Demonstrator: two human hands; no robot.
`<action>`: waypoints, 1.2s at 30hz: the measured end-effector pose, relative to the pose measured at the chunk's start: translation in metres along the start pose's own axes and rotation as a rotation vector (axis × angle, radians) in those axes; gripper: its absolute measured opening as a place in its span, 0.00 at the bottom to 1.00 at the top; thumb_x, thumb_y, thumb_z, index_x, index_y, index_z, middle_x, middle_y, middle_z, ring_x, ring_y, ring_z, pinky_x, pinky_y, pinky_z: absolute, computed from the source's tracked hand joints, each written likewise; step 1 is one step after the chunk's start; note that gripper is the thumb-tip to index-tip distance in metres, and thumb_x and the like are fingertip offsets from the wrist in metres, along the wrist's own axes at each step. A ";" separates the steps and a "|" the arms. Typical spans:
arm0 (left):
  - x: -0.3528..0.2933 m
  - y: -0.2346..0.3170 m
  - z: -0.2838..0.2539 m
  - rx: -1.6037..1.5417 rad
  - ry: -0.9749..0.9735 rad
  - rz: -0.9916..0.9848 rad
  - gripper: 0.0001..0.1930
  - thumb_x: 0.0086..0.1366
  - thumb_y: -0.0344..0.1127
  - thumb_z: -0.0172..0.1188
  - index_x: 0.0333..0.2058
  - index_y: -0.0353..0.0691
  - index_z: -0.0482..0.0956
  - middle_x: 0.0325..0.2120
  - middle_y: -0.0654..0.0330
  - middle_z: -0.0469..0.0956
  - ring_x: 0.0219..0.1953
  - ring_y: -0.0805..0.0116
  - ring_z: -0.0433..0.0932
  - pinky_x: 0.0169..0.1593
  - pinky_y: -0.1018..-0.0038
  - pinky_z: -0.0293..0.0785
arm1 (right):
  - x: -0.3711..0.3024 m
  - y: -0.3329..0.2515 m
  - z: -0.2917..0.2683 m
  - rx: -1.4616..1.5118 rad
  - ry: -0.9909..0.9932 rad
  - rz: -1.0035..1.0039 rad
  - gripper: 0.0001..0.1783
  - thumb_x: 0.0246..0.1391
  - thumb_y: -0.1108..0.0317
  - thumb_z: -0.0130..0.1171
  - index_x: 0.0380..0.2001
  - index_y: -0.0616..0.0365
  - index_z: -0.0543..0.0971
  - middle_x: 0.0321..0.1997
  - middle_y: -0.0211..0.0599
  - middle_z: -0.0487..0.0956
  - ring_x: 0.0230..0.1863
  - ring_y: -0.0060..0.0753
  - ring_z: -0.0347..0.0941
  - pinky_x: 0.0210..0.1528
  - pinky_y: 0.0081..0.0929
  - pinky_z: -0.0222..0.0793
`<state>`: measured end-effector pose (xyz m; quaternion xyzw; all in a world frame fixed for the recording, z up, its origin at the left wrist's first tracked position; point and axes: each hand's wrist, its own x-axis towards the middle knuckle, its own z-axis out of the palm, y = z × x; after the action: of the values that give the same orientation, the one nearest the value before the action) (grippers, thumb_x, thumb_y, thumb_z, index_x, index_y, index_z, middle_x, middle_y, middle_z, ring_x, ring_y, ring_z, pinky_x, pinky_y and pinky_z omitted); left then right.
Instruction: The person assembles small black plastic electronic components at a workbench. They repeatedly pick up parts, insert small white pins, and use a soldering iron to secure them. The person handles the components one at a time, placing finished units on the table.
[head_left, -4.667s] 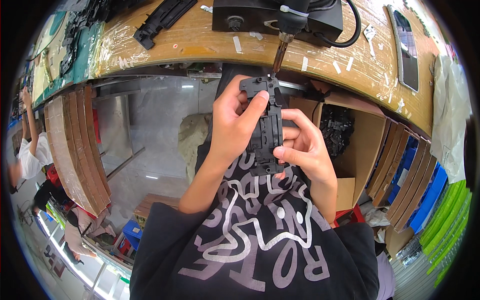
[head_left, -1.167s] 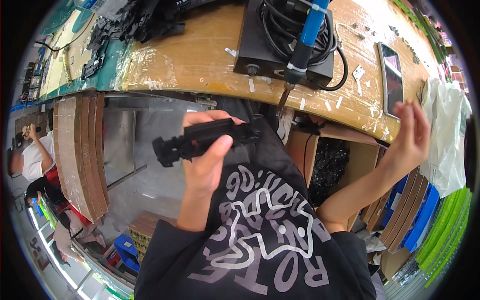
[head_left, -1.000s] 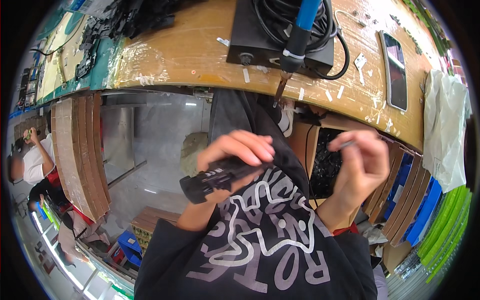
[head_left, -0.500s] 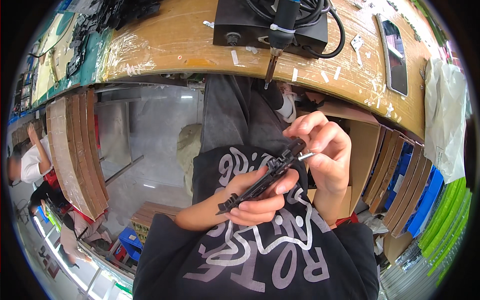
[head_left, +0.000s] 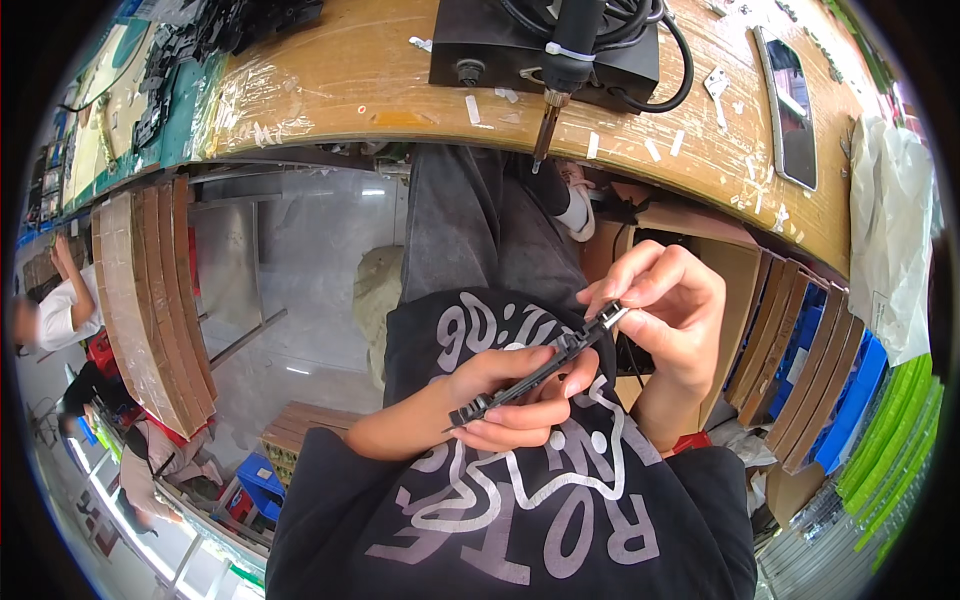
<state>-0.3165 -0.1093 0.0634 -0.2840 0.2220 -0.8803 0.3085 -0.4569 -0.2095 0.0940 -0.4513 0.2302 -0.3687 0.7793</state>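
A long, narrow black plastic part (head_left: 528,382) with a notched edge lies tilted across my left hand (head_left: 512,405). The fingers of that hand are wrapped round its middle. At the part's upper right end, my right hand (head_left: 672,312) is closed in a pinch. Its thumb and fingertips hold a small silvery piece (head_left: 618,317) against that end. The fingertips partly hide the piece, so how it sits on the part cannot be made out. Both hands are in front of my dark printed shirt, below the bench edge.
A soldering iron (head_left: 556,100) points down past the edge of the wooden bench (head_left: 330,95), before a black box (head_left: 490,65) with coiled cable. A phone (head_left: 790,115) lies at the right. Black parts (head_left: 200,45) are heaped far left. Cardboard (head_left: 150,310) stands left; another person (head_left: 65,300) sits beyond.
The black part has turned in my left hand and now shows its narrow edge. My right hand has shifted slightly right and down, and the silvery piece is now against the part's end.
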 end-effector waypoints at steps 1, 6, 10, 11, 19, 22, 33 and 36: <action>-0.001 0.001 0.001 0.005 0.027 -0.003 0.15 0.64 0.43 0.34 0.37 0.35 0.55 0.10 0.59 0.58 0.07 0.74 0.62 0.03 0.83 0.58 | 0.000 -0.003 -0.002 -0.037 -0.011 0.017 0.07 0.36 0.85 0.56 0.22 0.65 0.71 0.30 0.46 0.72 0.33 0.30 0.70 0.37 0.24 0.67; -0.008 0.004 0.005 0.040 0.178 0.015 0.14 0.64 0.43 0.34 0.37 0.35 0.56 0.09 0.60 0.58 0.07 0.75 0.60 0.02 0.83 0.57 | 0.001 -0.007 -0.006 -0.197 -0.032 0.073 0.06 0.36 0.86 0.55 0.22 0.67 0.71 0.30 0.45 0.73 0.33 0.31 0.71 0.36 0.24 0.67; -0.009 0.004 0.009 0.170 0.257 0.032 0.13 0.64 0.42 0.37 0.36 0.36 0.57 0.09 0.60 0.59 0.06 0.75 0.60 0.03 0.83 0.57 | -0.001 -0.007 0.000 -0.149 0.005 0.060 0.06 0.38 0.85 0.55 0.24 0.68 0.72 0.30 0.45 0.73 0.34 0.33 0.71 0.36 0.26 0.68; -0.009 0.004 0.010 0.216 0.276 0.041 0.13 0.64 0.41 0.37 0.36 0.36 0.57 0.09 0.60 0.59 0.06 0.75 0.60 0.04 0.83 0.58 | -0.002 -0.008 0.005 -0.124 0.049 0.076 0.06 0.38 0.85 0.55 0.25 0.68 0.73 0.30 0.45 0.73 0.34 0.33 0.72 0.36 0.27 0.69; -0.003 0.007 0.022 0.590 0.480 0.068 0.18 0.57 0.32 0.46 0.42 0.30 0.53 0.13 0.52 0.66 0.10 0.64 0.70 0.10 0.77 0.65 | -0.005 0.003 -0.008 -0.338 -0.089 -0.077 0.07 0.39 0.80 0.55 0.27 0.67 0.76 0.30 0.45 0.74 0.34 0.36 0.72 0.45 0.38 0.68; 0.006 0.004 0.012 0.807 0.610 0.273 0.22 0.52 0.32 0.50 0.43 0.30 0.54 0.17 0.52 0.67 0.08 0.66 0.69 0.10 0.78 0.65 | -0.006 0.011 -0.007 -0.291 -0.053 -0.109 0.06 0.39 0.80 0.55 0.26 0.66 0.76 0.30 0.46 0.74 0.35 0.37 0.72 0.45 0.39 0.67; -0.002 0.032 0.008 1.666 0.948 0.806 0.18 0.50 0.24 0.54 0.41 0.34 0.64 0.34 0.63 0.69 0.37 0.77 0.66 0.42 0.80 0.62 | -0.001 0.041 -0.001 -0.216 0.269 0.212 0.16 0.45 0.80 0.52 0.40 0.66 0.68 0.37 0.42 0.71 0.36 0.31 0.71 0.37 0.23 0.70; -0.001 0.037 0.010 1.739 1.051 0.959 0.15 0.50 0.22 0.52 0.38 0.34 0.65 0.30 0.63 0.69 0.32 0.80 0.66 0.36 0.83 0.63 | -0.003 0.045 0.000 -0.021 0.130 0.524 0.18 0.46 0.77 0.53 0.43 0.65 0.64 0.30 0.43 0.73 0.28 0.30 0.72 0.27 0.23 0.73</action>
<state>-0.2941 -0.1372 0.0494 0.5490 -0.2787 -0.5369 0.5768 -0.4428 -0.1930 0.0550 -0.3600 0.3924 -0.1802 0.8270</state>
